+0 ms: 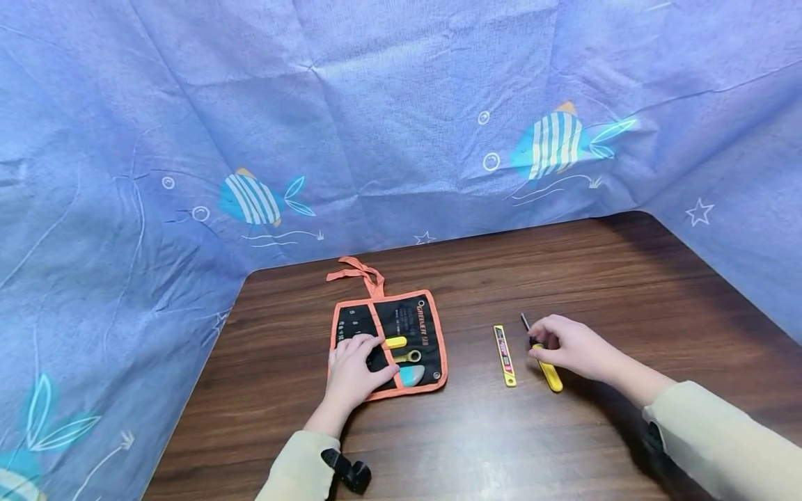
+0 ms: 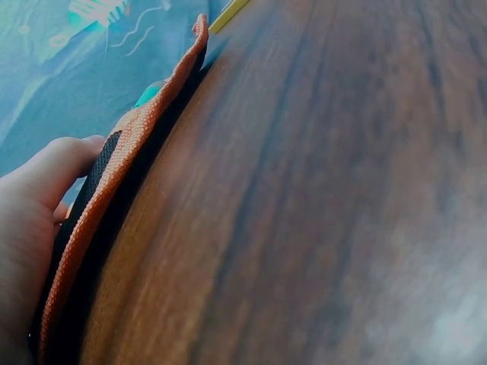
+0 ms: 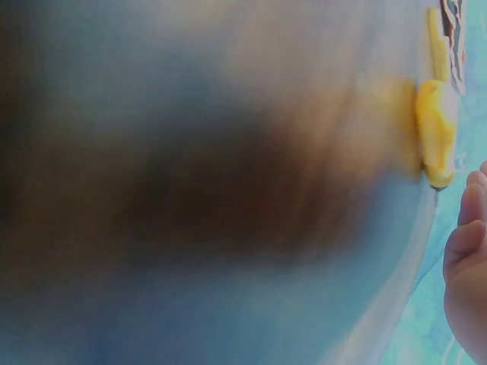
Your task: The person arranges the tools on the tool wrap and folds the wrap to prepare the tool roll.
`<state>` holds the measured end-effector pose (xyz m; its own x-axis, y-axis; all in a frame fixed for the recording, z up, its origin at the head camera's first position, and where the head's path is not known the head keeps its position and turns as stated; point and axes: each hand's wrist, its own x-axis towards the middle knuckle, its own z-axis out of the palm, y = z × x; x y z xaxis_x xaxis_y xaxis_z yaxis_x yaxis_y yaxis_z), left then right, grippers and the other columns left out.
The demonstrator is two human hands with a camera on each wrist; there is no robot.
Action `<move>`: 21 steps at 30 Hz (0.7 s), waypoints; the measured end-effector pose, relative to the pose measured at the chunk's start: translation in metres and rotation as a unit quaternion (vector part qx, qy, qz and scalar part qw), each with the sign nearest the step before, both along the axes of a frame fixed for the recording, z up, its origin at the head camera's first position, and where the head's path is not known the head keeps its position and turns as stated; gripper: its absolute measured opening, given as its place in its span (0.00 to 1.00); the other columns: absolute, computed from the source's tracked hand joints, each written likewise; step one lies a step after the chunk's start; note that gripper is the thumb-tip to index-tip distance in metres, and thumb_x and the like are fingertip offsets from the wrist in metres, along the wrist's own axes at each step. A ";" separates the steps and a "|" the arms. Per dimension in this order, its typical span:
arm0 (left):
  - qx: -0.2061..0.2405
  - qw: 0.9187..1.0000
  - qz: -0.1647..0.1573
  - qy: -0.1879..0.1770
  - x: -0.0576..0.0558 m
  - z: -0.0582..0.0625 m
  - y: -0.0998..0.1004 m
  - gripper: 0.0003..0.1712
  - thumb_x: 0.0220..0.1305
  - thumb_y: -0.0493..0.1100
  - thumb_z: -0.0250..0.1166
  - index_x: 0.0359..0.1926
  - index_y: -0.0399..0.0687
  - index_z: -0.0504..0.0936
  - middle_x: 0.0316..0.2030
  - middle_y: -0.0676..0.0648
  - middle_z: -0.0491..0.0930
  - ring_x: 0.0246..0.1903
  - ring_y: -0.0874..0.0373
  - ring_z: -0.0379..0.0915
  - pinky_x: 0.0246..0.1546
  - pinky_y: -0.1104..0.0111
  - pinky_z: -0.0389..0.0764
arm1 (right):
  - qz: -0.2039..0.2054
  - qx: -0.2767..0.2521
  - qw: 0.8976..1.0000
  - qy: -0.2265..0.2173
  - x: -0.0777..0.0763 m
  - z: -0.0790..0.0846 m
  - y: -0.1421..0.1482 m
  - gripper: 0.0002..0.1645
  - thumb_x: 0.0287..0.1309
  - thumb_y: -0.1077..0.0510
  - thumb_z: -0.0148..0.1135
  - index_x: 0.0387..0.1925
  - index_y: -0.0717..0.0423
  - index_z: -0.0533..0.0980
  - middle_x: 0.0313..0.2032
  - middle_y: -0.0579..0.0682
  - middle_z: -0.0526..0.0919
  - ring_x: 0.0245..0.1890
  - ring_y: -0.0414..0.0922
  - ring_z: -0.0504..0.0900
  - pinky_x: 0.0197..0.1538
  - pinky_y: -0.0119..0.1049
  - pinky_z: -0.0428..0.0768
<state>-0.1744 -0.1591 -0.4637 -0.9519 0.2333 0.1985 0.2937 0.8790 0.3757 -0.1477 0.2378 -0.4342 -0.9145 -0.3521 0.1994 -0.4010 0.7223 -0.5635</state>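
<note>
Hands well apart. Left hand (image 1: 351, 370): fingers extended, loosely bent, resting on the black tool pouch (image 1: 407, 316) with orange binding, centre of frame. Right hand (image 1: 576, 348): thumb and forefinger parted over the yellow-handled screwdriver (image 1: 551, 376), right of centre; contact cannot be told. Screwdriver lies on the worktop, shaft toward upper left. Pouch shows a yellow handle (image 1: 395, 342), ring spanner (image 1: 413, 356) and teal-and-grey tool (image 1: 412, 376). Slim yellow labelled strip (image 1: 504, 355) lies between pouch and screwdriver. Worktop (image 1: 464, 445): dark wood grain, glare at lower centre. Behind: creased blue fabric (image 1: 388, 104), striped-fish print.
</note>
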 end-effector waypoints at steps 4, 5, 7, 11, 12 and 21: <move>0.001 1.000 0.001 0.000 0.000 0.000 0.000 0.34 0.49 0.66 0.65 0.55 0.56 0.78 0.53 0.51 0.73 0.55 0.47 0.60 0.56 0.47 0.55 | 0.005 0.001 1.000 0.009 0.007 -0.004 0.004 0.16 0.47 0.55 0.71 0.36 0.55 0.76 0.28 0.40 0.72 0.26 0.32 0.69 0.29 0.31 0.70; 0.001 1.000 0.001 0.000 0.000 0.000 0.000 0.34 0.49 0.66 0.65 0.55 0.56 0.78 0.53 0.51 0.73 0.55 0.47 0.60 0.56 0.47 0.55 | 0.005 -0.001 1.000 0.009 0.008 -0.005 0.005 0.16 0.47 0.55 0.71 0.36 0.55 0.76 0.28 0.40 0.72 0.26 0.32 0.69 0.29 0.31 0.70; 0.001 1.000 0.000 -0.001 0.000 0.000 -0.001 0.34 0.49 0.66 0.65 0.55 0.57 0.78 0.53 0.51 0.73 0.55 0.47 0.60 0.56 0.47 0.55 | 0.005 -0.004 1.000 0.008 0.009 -0.007 0.006 0.15 0.45 0.55 0.72 0.34 0.54 0.75 0.28 0.40 0.72 0.25 0.32 0.69 0.29 0.31 0.70; 0.002 1.000 0.001 -0.002 0.000 0.001 -0.001 0.34 0.49 0.66 0.65 0.55 0.57 0.78 0.53 0.51 0.73 0.55 0.47 0.60 0.56 0.47 0.55 | 0.007 -0.008 1.000 -0.002 0.009 -0.010 0.007 0.16 0.44 0.55 0.72 0.34 0.53 0.75 0.27 0.40 0.72 0.25 0.31 0.69 0.30 0.31 0.70; 0.004 1.000 0.000 -0.002 0.000 0.001 -0.001 0.34 0.49 0.66 0.65 0.55 0.57 0.78 0.53 0.51 0.73 0.54 0.48 0.60 0.56 0.47 0.55 | 0.007 -0.007 1.000 -0.003 0.009 -0.010 0.007 0.16 0.44 0.55 0.72 0.34 0.53 0.75 0.27 0.40 0.72 0.25 0.31 0.69 0.30 0.31 0.70; 0.003 1.000 -0.004 0.001 0.001 0.002 -0.001 0.34 0.49 0.67 0.65 0.55 0.57 0.78 0.53 0.51 0.73 0.54 0.48 0.61 0.55 0.47 0.56 | 0.009 0.005 1.000 0.007 0.012 -0.009 0.011 0.16 0.45 0.56 0.71 0.35 0.55 0.74 0.27 0.39 0.72 0.25 0.30 0.70 0.29 0.31 0.71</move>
<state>-0.1732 -0.1601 -0.4613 -0.9497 0.2390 0.2023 0.3010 0.8748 0.3796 -0.1357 0.2488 -0.4430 -0.9051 -0.3704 0.2089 -0.4219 0.7200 -0.5510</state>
